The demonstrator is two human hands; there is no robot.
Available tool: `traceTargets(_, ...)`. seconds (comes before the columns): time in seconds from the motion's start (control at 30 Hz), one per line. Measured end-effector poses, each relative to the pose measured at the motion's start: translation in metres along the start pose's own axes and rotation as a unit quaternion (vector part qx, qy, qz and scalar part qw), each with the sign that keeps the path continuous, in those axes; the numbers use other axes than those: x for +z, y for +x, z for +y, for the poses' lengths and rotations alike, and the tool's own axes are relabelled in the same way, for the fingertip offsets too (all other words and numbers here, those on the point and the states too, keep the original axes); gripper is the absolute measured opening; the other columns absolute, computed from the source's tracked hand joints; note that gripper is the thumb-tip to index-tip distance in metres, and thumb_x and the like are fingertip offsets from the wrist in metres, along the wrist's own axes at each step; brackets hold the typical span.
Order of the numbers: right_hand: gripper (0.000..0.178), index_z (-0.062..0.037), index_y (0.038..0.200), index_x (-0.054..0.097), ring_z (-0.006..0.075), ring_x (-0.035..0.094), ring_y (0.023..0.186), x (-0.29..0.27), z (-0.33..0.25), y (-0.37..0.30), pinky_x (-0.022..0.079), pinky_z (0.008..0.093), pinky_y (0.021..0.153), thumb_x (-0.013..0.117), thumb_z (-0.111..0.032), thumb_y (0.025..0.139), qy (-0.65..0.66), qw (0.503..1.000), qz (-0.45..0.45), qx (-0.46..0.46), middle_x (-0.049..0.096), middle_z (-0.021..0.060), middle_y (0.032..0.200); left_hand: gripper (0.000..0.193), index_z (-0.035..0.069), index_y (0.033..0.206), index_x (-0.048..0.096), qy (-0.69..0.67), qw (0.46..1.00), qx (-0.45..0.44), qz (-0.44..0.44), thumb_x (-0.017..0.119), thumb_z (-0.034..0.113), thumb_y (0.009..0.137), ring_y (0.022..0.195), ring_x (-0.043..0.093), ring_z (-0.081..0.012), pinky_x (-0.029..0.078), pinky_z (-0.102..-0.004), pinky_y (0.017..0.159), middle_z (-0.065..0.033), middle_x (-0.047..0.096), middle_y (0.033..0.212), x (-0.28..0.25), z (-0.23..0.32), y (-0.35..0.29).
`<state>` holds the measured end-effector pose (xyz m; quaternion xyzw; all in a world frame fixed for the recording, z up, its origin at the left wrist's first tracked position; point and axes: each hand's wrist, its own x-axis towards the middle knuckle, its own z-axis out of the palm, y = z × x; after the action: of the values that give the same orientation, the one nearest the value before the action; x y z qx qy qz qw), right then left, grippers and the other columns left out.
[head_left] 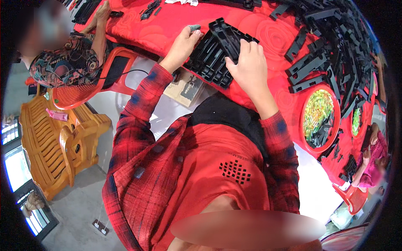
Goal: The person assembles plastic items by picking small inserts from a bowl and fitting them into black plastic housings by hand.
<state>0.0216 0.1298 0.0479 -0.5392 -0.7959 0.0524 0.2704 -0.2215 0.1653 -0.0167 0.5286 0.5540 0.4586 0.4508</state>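
My right hand (pixel 250 62) grips a long black plastic channel-shaped part (pixel 220 32), which it holds tilted above a row of similar black plastic parts (pixel 206 56). That row lies side by side at the near edge of the red-covered table (pixel 268 37). My left hand (pixel 183 45) is at the left end of the row, thumb and fingers drawn together. A small grey-green piece (pixel 194 28) shows at its fingertips; I cannot tell whether it is held or wrapped round a finger.
Black plastic parts (pixel 312 62) are heaped at the right. Beside them stands a red basin (pixel 302 125) of small yellow-green and black pieces. Another person (pixel 69 56) is at the left near a red chair (pixel 113 69); one more person (pixel 374 161) is at the far right. A cardboard box (pixel 183 88) sits below the table edge.
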Motion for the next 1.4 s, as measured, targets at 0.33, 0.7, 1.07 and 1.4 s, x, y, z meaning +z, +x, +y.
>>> traceTargets(0.33, 0.060, 0.0005, 0.122, 0.058, 0.0283, 0.056, 0.098, 0.008, 0.025, 0.022, 0.045, 0.0418, 0.080, 0.081, -0.023, 0.073, -0.099, 0.985, 0.017, -0.139, 0.060, 0.0104, 0.101, 0.039, -0.006, 0.126, 0.051, 0.105, 0.993, 0.052, 0.008, 0.056, 0.022, 0.100, 0.104, 0.065, -0.0251, 0.050, -0.0351, 0.089, -0.0195, 0.068, 0.110, 0.008, 0.003, -0.007)
traceTargets(0.7, 0.035, 0.0016, 0.110, 0.055, 0.0387, 0.065, 0.077, -0.018, 0.017, -0.058, 0.053, 0.0425, 0.070, 0.066, -0.026, 0.092, 0.182, 0.961, -0.103, 0.178, 0.066, 0.0204, 0.091, 0.042, -0.005, 0.130, 0.048, 0.186, 0.980, 0.060, 0.021, 0.058, 0.022, 0.099, 0.100, 0.068, -0.0315, 0.052, -0.0389, 0.086, -0.0230, 0.069, 0.106, 0.006, 0.007, -0.007)
traceTargets(1.07, 0.055, 0.0157, 0.124, 0.043, 0.0200, 0.068, 0.067, 0.038, 0.032, -0.048, 0.056, 0.0305, 0.056, 0.062, -0.030, 0.098, 0.343, 0.885, -0.204, 0.240, 0.063, 0.0173, 0.084, 0.025, -0.001, 0.109, 0.064, 0.185, 0.980, 0.052, 0.051, 0.061, 0.018, 0.094, 0.089, 0.068, -0.0300, 0.051, -0.0392, 0.079, -0.0189, 0.070, 0.095, 0.014, -0.016, 0.000)
traceTargets(1.4, 0.037, 0.0078, 0.095, 0.047, 0.0245, 0.069, 0.061, 0.057, 0.036, -0.029, 0.054, 0.0341, 0.056, 0.065, -0.024, 0.094, 0.231, 0.953, -0.131, 0.148, 0.065, 0.0185, 0.070, 0.023, -0.001, 0.104, 0.066, 0.166, 0.978, 0.045, 0.116, 0.061, 0.017, 0.092, 0.083, 0.069, -0.0296, 0.052, -0.0384, 0.076, -0.0191, 0.071, 0.089, 0.018, -0.012, 0.012)
